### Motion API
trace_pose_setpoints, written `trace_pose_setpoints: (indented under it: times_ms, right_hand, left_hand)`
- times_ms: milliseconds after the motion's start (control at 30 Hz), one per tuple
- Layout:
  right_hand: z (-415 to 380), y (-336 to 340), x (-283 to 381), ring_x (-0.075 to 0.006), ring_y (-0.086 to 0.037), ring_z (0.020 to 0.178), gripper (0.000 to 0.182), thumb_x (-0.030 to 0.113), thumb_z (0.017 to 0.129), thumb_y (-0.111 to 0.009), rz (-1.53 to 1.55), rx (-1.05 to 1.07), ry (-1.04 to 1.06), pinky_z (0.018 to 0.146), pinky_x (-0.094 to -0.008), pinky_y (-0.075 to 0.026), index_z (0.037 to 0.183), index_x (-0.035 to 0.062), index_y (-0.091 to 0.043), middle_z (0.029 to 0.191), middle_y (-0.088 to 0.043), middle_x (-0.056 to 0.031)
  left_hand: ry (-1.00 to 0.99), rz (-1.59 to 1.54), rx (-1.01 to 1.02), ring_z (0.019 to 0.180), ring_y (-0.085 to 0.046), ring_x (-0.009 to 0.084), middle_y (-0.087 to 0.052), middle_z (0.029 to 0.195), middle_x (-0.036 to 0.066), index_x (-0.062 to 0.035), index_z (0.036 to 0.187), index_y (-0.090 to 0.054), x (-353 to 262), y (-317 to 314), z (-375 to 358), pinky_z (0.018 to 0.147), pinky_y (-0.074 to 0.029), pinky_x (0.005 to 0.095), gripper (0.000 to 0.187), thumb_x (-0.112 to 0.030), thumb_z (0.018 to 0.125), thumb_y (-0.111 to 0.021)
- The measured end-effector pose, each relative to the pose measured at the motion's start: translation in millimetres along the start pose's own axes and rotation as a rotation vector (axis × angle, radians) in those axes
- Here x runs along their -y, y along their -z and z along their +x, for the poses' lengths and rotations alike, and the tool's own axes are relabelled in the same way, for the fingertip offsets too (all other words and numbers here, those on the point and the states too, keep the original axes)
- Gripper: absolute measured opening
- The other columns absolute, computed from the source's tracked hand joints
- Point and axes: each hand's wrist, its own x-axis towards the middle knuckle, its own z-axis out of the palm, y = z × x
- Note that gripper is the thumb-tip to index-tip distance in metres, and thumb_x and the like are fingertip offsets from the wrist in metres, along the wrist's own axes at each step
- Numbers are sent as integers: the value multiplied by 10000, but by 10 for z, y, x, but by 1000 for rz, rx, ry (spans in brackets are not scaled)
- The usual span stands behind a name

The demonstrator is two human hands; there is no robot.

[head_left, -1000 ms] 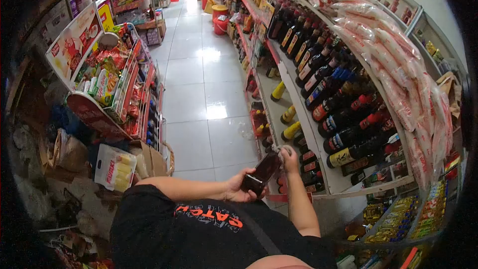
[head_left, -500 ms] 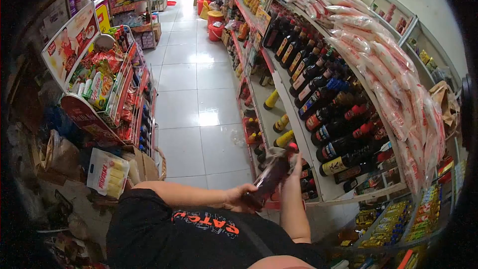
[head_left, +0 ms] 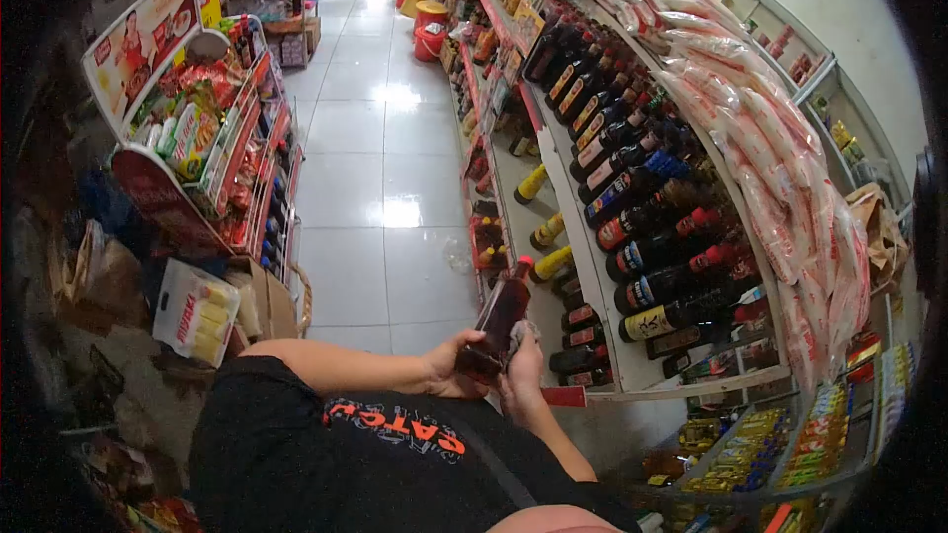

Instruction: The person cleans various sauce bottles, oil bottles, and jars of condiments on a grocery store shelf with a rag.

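Observation:
A dark sauce-type bottle (head_left: 501, 313) with a red cap tilts in front of my chest, cap end pointing up and away. My left hand (head_left: 456, 363) is closed around its lower part. On the bottle's right side, my right hand (head_left: 523, 375) is closed on a crumpled pale cloth (head_left: 519, 334), which lies against the glass. The bottle's label, if it has one, cannot be made out. Close by on the right, rows of dark bottles (head_left: 647, 286) stand on a white shelf (head_left: 583, 247).
Clear plastic packs with red print (head_left: 755, 158) are piled along the shelf top. Yellow-capped bottles (head_left: 546, 230) stand on a lower level. To the left is a snack rack (head_left: 197, 158) beside a cardboard box (head_left: 262, 301). A tiled aisle (head_left: 380, 178) runs ahead to red buckets (head_left: 429, 42).
The bottle has moved left and stands more upright. My right hand, with the cloth, has shifted from near the cap down to the bottle's side. The view has turned slightly.

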Motion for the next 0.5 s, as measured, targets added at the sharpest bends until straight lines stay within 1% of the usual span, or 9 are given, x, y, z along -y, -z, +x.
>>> trace_pose_setpoints:
  times_ms: [33,100,133,233,267,300,367,400,500]
  right_hand:
    - [106,78,-69,-198,-555,901,388,413,900,-399,-26,67,50,786,-375,-467,1087,82,-479,956,-542,-60]
    - [271,166,18,-225,-551,939,449,447,900,-373,67,168,-48,814,-393,-460,1130,73,-468,1022,-544,-86]
    - [312,161,155,-239,-549,958,480,464,900,-360,99,214,-102,828,-403,-456,1152,68,-462,1055,-545,-99]
    - [462,119,563,-304,-536,996,642,579,864,-286,141,166,-59,852,-437,-436,1201,55,-439,1136,-525,-148]
    - [480,153,725,-306,-543,981,645,581,859,-280,219,474,14,844,-436,-443,1189,54,-451,1125,-529,-157]
    - [465,140,838,-308,-551,966,648,583,854,-275,306,781,81,835,-434,-449,1177,53,-462,1115,-534,-166]
    - [360,-16,934,-314,-566,931,620,559,861,-256,228,459,204,810,-431,-465,1125,55,-500,1081,-548,-173]
    - [293,-84,871,-296,-571,916,571,533,865,-297,172,496,256,793,-417,-474,1119,64,-500,1068,-554,-157]
    - [387,74,514,-264,-579,892,477,462,876,-376,246,659,326,770,-391,-485,1142,80,-481,1053,-562,-132]
  left_hand:
    - [9,38,-24,773,-551,226,-598,878,80,-108,1010,-568,-9,-37,-8,599,-406,310,499,-493,694,-546]
    - [27,89,-63,762,-549,222,-594,902,81,-107,996,-564,36,-70,-21,599,-407,311,490,-491,692,-552]
    - [4,160,-70,777,-543,212,-574,957,78,-101,1064,-511,41,-176,-104,618,-416,332,521,-445,682,-595]
    - [-100,392,177,949,-489,224,-499,1067,77,-61,1192,-392,56,-255,-127,887,-384,402,601,-342,717,-630]
    - [-158,423,267,1007,-473,203,-473,1131,85,-54,1258,-314,97,-119,36,904,-378,377,686,-230,701,-673]
    - [-211,527,261,1023,-465,196,-468,1140,88,-50,1268,-301,139,-119,52,904,-378,363,717,-210,687,-689]
    - [-298,744,241,1055,-450,182,-459,1159,93,-42,1289,-276,150,-139,60,905,-377,337,783,-169,658,-723]
    - [-408,909,239,1124,-413,183,-431,1221,115,-35,1343,-179,133,-140,55,927,-356,307,932,-178,627,-758]
    - [-657,1067,72,1218,-316,196,-331,1318,144,9,1360,-72,134,-126,-55,1012,-260,330,1032,-204,629,-768]
